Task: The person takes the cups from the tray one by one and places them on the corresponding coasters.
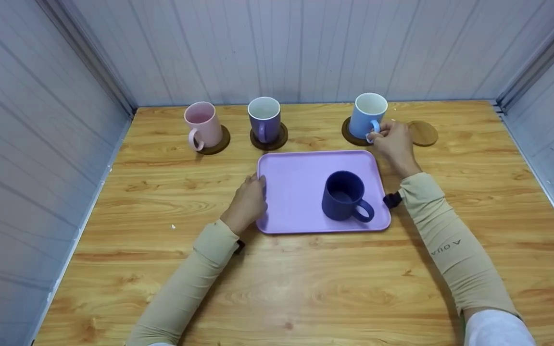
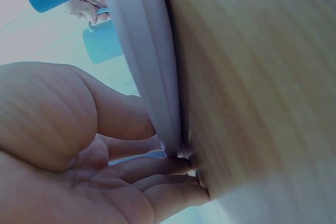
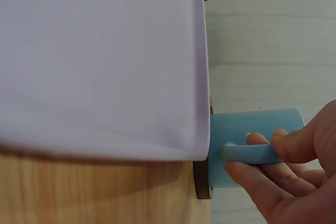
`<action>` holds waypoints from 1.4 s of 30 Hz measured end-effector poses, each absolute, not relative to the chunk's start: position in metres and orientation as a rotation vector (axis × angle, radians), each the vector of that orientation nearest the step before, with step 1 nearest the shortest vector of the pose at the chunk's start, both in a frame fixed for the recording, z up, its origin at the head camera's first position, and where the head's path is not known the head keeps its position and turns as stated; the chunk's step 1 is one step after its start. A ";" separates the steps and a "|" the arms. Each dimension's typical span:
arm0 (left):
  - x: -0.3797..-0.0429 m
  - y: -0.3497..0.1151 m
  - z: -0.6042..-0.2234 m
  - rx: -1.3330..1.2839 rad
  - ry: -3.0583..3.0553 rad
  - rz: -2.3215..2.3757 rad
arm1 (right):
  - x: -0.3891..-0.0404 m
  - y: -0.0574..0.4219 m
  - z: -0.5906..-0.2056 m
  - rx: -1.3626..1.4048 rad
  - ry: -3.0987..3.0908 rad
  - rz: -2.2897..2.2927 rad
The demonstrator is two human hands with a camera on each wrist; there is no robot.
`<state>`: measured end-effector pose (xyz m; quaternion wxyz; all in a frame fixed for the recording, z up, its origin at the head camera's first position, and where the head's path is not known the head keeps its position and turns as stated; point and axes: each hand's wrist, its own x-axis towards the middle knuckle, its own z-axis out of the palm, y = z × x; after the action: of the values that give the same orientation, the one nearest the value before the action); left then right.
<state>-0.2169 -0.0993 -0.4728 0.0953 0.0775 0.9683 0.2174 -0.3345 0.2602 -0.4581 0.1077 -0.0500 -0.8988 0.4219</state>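
Note:
A pink-purple tray (image 1: 296,192) lies on the wooden table with a dark navy mug (image 1: 342,199) standing on its right half. My left hand (image 1: 247,202) grips the tray's left rim, thumb on top and fingers at the underside in the left wrist view. At the back right, a light blue mug (image 1: 366,117) stands on a dark round coaster (image 1: 348,136). My right hand (image 1: 397,144) pinches that mug's handle (image 3: 252,153) between thumb and fingers.
Along the back stand a pink mug (image 1: 207,125) and a purple mug (image 1: 266,122), each on a dark coaster. A lighter wooden coaster (image 1: 423,133) lies right of the blue mug. Panelled walls (image 1: 277,53) border the table.

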 end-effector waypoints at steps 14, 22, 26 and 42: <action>-0.216 -0.098 -0.473 0.233 2.883 0.667 | -0.331 0.263 -0.451 -0.157 -2.716 1.299; -0.216 -0.098 -0.473 0.228 2.886 0.669 | -0.321 0.268 -0.428 -0.159 -2.798 1.261; -0.216 -0.099 -0.474 0.276 2.925 0.657 | -0.313 0.268 -0.413 -0.150 -2.793 1.309; -0.217 -0.098 -0.473 0.244 2.889 0.659 | -0.253 0.262 -0.387 0.215 -2.820 1.318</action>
<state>-0.2166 -0.0980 -0.4729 0.0839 0.0818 0.9682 0.2209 -0.2530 0.2617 -0.3873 0.0107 0.0689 -0.9037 0.4225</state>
